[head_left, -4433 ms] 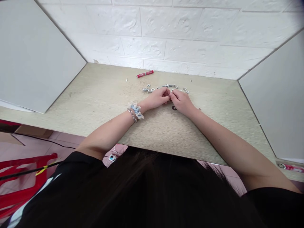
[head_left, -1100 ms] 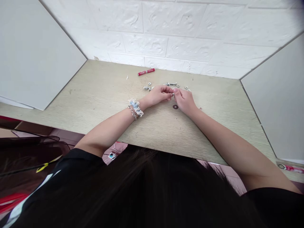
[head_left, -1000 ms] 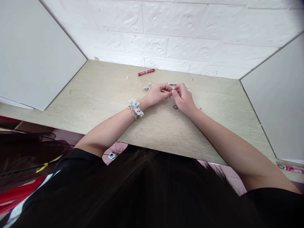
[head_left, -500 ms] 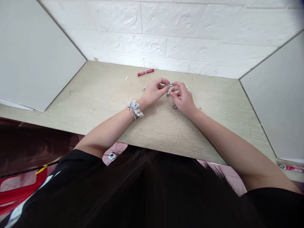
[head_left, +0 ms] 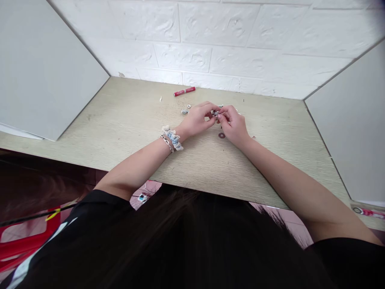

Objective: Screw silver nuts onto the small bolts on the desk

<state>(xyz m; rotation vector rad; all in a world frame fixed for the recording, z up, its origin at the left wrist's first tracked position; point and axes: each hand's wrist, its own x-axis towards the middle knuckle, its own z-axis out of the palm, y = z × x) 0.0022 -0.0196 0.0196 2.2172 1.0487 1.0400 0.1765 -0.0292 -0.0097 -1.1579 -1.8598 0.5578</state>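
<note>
My left hand (head_left: 202,117), with a scrunchie and a silver chain at its wrist, pinches a small shiny metal part (head_left: 215,114) between thumb and fingers. From the other side my right hand (head_left: 233,123) closes its thumb and fingertips on the same spot, touching that part. The fingers cover much of it, so I cannot tell its exact kind. Left of my left hand lie a metal bolt (head_left: 184,112) and a nut (head_left: 189,106). A flat brownish washer (head_left: 221,135) rests on the tabletop just below my right hand.
A red tube-shaped stick (head_left: 184,92) lies near the white brick-patterned wall (head_left: 195,58). Grey panels stand on the left (head_left: 51,72) and right (head_left: 355,120) of the wooden tabletop (head_left: 192,164). Another red tube (head_left: 371,213) is at the far right edge.
Both hands have come closer together, and the metal part is lower and more covered by the fingers. The nut beside the bolt and the whole washer now show.
</note>
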